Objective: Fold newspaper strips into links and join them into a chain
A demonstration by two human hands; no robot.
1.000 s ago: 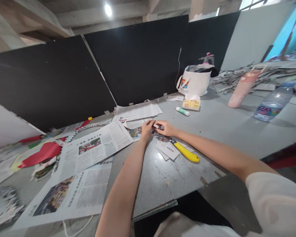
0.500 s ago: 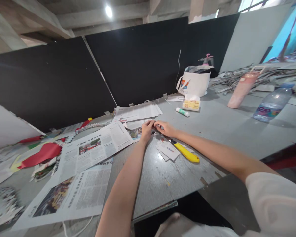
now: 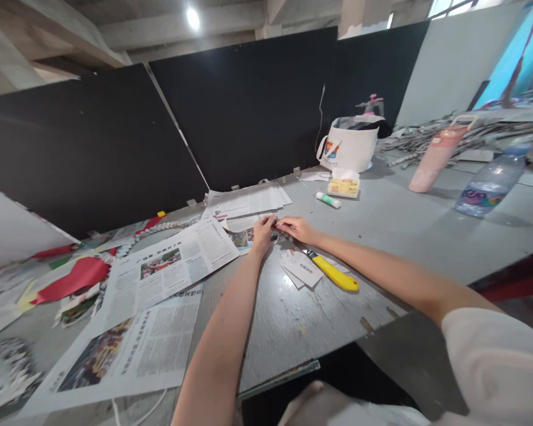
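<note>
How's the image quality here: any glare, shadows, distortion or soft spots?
Head view: lamp blown out to white, pale glare on the table left of the cards; head view: bottle and flask lean, probably wide-angle distortion, with soft shadow beside the bottle; head view: newspaper small print unreadable, detail between left hand and right hand unclear.

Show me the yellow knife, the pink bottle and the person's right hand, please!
Yellow knife (image 3: 334, 273): head view, on its handle.
Pink bottle (image 3: 436, 160): head view, on the middle of its body.
Right hand (image 3: 302, 231): head view, on the back of the hand.
</note>
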